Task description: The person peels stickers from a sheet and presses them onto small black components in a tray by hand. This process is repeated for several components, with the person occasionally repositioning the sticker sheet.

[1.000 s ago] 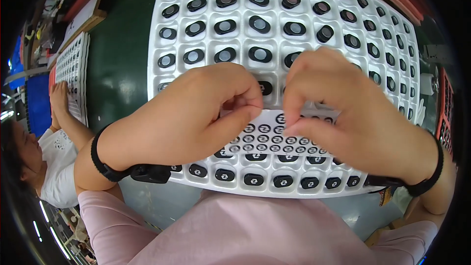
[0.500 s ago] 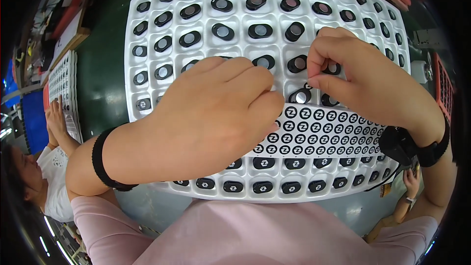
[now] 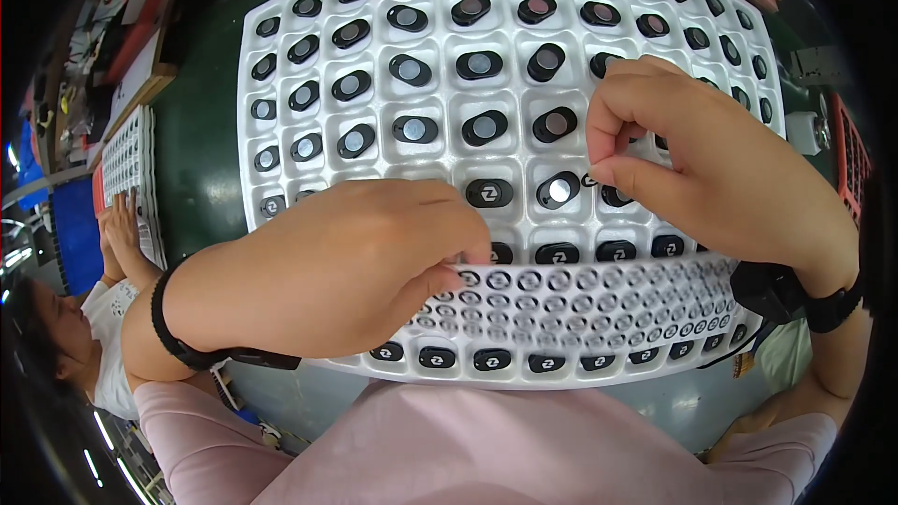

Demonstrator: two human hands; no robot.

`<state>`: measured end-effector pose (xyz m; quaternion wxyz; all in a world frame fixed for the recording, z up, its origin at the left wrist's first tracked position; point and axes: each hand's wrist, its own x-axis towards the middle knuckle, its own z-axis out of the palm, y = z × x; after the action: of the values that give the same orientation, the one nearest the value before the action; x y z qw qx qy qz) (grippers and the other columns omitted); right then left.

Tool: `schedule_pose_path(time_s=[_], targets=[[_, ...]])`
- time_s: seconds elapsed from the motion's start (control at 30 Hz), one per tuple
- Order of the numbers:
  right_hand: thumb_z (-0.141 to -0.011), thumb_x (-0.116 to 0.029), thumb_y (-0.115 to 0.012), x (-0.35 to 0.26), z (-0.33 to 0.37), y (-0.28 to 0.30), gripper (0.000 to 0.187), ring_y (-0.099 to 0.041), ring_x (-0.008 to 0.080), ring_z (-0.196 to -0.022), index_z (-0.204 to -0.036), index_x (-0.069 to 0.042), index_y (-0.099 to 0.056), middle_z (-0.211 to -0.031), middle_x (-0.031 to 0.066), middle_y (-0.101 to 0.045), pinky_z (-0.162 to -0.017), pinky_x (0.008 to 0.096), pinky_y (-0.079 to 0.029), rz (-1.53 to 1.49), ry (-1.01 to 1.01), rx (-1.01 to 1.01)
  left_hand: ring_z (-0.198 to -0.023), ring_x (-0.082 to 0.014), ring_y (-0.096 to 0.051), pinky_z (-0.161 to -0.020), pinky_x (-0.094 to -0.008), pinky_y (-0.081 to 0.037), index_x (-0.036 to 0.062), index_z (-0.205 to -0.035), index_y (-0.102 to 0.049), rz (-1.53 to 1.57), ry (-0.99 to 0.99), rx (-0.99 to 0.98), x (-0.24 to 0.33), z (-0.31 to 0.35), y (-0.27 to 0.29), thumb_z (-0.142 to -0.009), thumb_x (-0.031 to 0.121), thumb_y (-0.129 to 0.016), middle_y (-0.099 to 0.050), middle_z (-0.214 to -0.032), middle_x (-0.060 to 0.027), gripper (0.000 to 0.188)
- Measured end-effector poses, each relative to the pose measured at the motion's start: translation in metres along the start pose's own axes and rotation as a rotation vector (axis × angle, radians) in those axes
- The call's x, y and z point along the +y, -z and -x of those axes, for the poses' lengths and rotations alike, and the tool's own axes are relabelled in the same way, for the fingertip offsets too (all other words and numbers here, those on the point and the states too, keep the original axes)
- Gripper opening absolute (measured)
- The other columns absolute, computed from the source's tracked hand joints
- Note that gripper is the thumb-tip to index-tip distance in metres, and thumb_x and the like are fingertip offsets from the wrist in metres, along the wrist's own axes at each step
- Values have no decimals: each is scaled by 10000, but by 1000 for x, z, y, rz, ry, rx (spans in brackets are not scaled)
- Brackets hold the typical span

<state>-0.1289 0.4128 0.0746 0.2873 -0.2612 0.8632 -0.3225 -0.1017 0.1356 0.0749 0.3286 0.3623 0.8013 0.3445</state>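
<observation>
A white moulded tray (image 3: 449, 159) fills the middle, its pockets holding small black oval pieces. My left hand (image 3: 402, 234) is closed on the near-left edge of a white sticker sheet (image 3: 561, 304) printed with rows of round black marks. The sheet is blurred and hangs over the tray's near rows. Thumb and forefinger of my right hand (image 3: 659, 131) pinch a small round black sticker (image 3: 589, 180). Just left of it lies a black oval piece (image 3: 558, 189) with a shiny round spot. Several pieces nearer me carry a white mark. My hands and the sheet hide some pockets.
At the far left, another person's hands (image 3: 120, 229) rest by a stack of similar white trays (image 3: 131, 168). A red crate (image 3: 851, 159) stands at the right edge. Part of another person shows at the lower right. Dark green surface (image 3: 201, 131) borders the tray.
My left hand has drawn the sticker sheet toward me and slightly left, uncovering a row of marked pieces. My right hand has stayed nearly in place, moving slightly nearer, still pinching the sticker.
</observation>
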Motion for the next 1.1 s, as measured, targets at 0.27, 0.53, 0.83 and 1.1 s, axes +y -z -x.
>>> schedule_pose_path(time_s=[0.27,0.53,0.83,1.1], targets=[[-874,-13,-656,-2,0,-4,72,-569,231,-936,-925,-16,-606,-915,74,-569,-851,349,-482,-20,-48,-44,-792,-277,-661,-677,-387,-532,74,-995,-686,-471,-143,251,9,-25,-11,-789,155,-837,-646,-925,-83,268],[-872,-38,-649,18,-12,-20,66,-544,273,-1031,-933,-16,-636,-948,88,-574,-908,373,-466,70,171,33,-719,-223,-633,-615,-367,-499,78,-945,-664,-358,-121,304,-15,-53,-26,-765,154,-851,-575,-835,-61,271],[-866,-43,-660,23,-13,-24,68,-529,271,-1024,-928,-20,-643,-936,82,-565,-908,369,-455,25,194,79,-853,-318,-649,-730,-444,-527,52,-927,-660,-316,-37,262,-13,-53,-25,-814,204,-790,-616,-876,-99,230],[-852,-45,-668,26,-14,-31,50,-524,271,-1007,-889,-20,-646,-928,82,-563,-887,373,-450,40,231,120,-846,-319,-643,-730,-448,-524,53,-912,-652,-269,-60,332,-17,-53,-30,-804,190,-787,-609,-873,-102,220]])
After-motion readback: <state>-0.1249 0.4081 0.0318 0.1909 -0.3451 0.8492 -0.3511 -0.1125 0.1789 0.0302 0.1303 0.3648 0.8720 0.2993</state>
